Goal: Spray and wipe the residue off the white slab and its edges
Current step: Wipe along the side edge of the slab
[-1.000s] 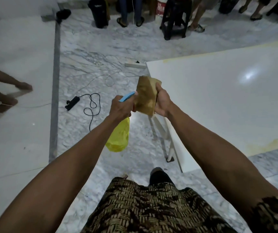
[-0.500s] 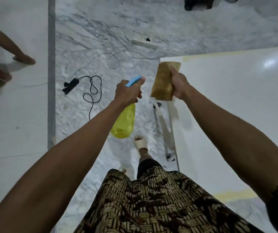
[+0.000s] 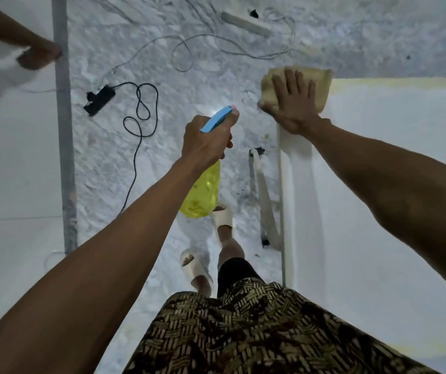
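Tan cloth point(image 3: 321, 85) pressed flat under open right hand point(image 3: 294, 103) on white slab point(image 3: 378, 184) corner, left hand point(image 3: 205, 139) clenched around yellow spray bottle point(image 3: 203, 195) over marble floor point(image 3: 162, 36)

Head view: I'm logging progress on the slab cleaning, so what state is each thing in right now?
Left hand: gripping the spray bottle.
Spray bottle: held off the slab, over the floor.
Right hand: flat, fingers spread, pressing the cloth.
Cloth: spread on the slab's corner.
White slab: yellowish residue along its far edge.

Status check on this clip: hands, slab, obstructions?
Left hand grips yellow spray bottle. Right hand flat on tan cloth, white slab corner. Nothing blocking.
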Motion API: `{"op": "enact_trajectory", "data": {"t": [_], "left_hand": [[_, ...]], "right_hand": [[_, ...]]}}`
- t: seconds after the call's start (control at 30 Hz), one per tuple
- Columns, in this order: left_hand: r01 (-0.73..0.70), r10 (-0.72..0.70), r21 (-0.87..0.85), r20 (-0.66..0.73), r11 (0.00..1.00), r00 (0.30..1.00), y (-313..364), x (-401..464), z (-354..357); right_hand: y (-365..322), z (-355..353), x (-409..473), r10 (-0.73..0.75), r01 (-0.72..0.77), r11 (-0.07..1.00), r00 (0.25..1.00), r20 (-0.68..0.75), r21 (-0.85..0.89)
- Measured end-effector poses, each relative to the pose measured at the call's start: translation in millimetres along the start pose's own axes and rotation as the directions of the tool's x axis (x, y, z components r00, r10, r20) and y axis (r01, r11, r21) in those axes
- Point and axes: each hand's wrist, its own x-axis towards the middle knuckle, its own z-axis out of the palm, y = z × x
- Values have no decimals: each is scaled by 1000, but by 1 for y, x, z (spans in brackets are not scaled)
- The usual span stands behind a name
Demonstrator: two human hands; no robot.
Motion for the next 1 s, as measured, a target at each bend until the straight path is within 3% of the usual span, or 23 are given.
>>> {"op": "enact_trajectory", "data": {"t": [0.13,0.27,0.33,0.7,1.0], "left_hand": [[23,-23,16,11,1000,1000,-8,3,-4],[36,-36,39,9,999,999,-17,4,-7],[52,-53,26,13,998,999,-21,3,-7],[51,-51,10,23,999,998,-32,-23,-11],[8,-9,24,43,1000,999,-57,-62,-12]], "right_hand": [[-14,-21,17,115,-99,991,971,-208,86],[-25,-4,40,317,-312,948,937,-147,56],[-27,5,43,361,-362,932,914,-182,32],[-24,19,-3,204,-218,975,959,-196,-53],[-23,64,-82,196,-213,975,956,-219,-56]]}}
